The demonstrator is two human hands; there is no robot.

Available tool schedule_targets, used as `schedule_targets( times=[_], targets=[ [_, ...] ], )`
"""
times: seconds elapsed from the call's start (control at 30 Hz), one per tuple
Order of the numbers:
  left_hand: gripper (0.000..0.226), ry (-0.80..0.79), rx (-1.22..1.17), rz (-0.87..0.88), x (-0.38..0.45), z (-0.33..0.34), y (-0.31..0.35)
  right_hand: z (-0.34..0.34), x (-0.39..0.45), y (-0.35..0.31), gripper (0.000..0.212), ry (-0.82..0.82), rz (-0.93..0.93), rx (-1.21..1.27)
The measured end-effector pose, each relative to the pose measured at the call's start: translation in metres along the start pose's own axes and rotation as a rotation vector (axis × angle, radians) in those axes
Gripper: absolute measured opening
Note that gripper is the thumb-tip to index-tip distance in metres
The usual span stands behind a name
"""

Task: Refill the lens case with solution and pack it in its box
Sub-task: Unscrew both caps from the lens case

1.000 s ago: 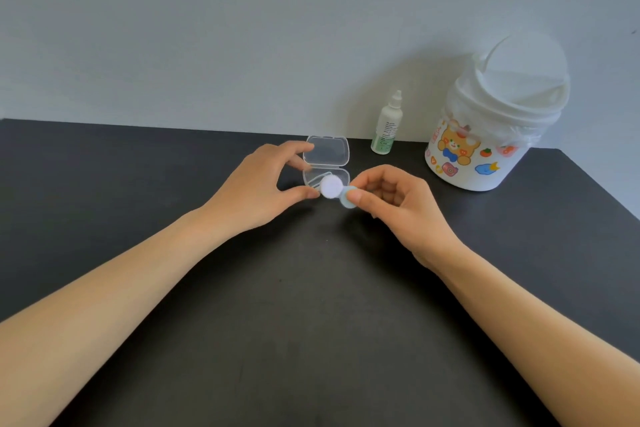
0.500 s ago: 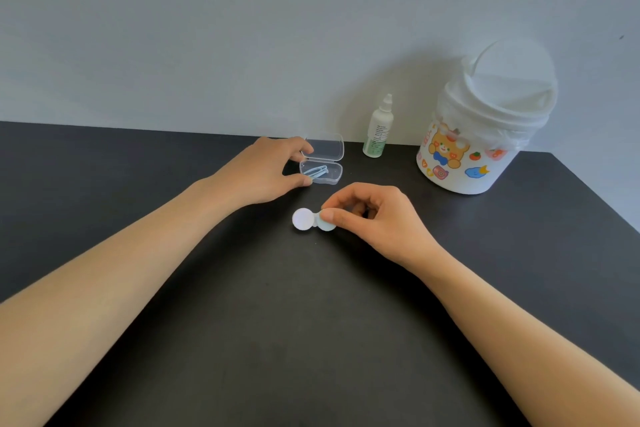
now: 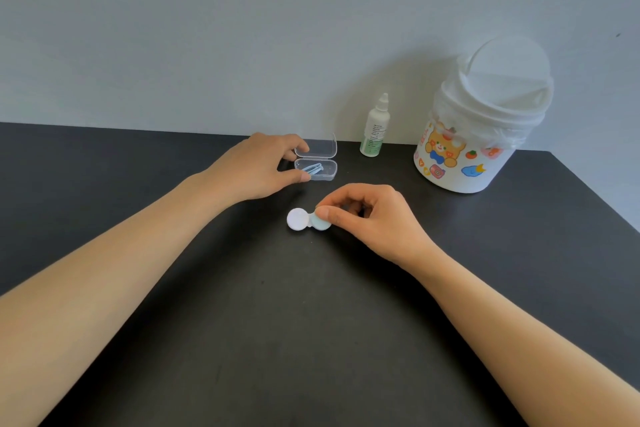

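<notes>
Where the right hand point(image 3: 372, 218) closes thumb and forefinger on the pale blue cap of the small round two-well lens case point(image 3: 308, 219), that cap is half covered and the curled fingers hide what lies behind it; the white cap beside it shows whole. The case rests on the matte black tabletop point(image 3: 277, 340), near and in front of the small clear plastic hinged box point(image 3: 316, 163). This box stands open, lid tipped up, with pale blue tweezers point(image 3: 311, 168) lying inside. The left hand point(image 3: 258, 166) steadies its left end, thumb and forefinger spread against base and lid. Both forearms run off the lower frame edge. Wide bare table lies between the arms. Against the wall stand a small white dropper bottle with a green label point(image 3: 375, 128), its print too small to read, and a white swing-lid bin with cartoon bear stickers point(image 3: 478, 128); red characters on it are illegible.
</notes>
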State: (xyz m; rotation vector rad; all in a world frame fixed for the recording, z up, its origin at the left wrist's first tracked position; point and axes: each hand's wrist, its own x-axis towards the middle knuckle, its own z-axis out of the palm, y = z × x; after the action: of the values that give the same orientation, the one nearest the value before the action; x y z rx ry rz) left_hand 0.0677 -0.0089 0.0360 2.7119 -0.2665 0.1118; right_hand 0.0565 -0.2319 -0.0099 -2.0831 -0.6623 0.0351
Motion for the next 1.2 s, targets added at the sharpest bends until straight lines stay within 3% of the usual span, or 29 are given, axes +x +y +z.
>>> schedule_targets(
  times=[0.2, 0.37, 0.53, 0.77, 1.0, 1.2],
  targets=[
    [0.048, 0.042, 0.027, -0.031, -0.014, -0.007, -0.002, 0.000, -0.001, 0.000, 0.008, 0.004, 0.003, -0.021],
    [0.034, 0.159, -0.043, 0.060, -0.039, -0.004, 0.004, 0.001, -0.002, -0.002, 0.007, 0.022, 0.007, -0.050],
    [0.028, 0.083, -0.185, 0.109, -0.058, 0.010, 0.005, 0.001, -0.003, -0.003, 0.009, 0.033, 0.010, -0.093],
    [0.043, 0.043, -0.179, 0.107, -0.068, 0.020, -0.003, -0.001, -0.006, -0.008, 0.010, 0.019, -0.007, -0.133],
    [0.022, 0.054, -0.199, 0.148, -0.073, 0.026, -0.003, -0.002, -0.008, -0.014, 0.029, -0.020, -0.045, -0.131],
    [0.018, 0.054, -0.238, 0.150, -0.074, 0.030, 0.000, -0.004, -0.011, -0.016, 0.036, -0.051, -0.078, -0.208]
  ],
)
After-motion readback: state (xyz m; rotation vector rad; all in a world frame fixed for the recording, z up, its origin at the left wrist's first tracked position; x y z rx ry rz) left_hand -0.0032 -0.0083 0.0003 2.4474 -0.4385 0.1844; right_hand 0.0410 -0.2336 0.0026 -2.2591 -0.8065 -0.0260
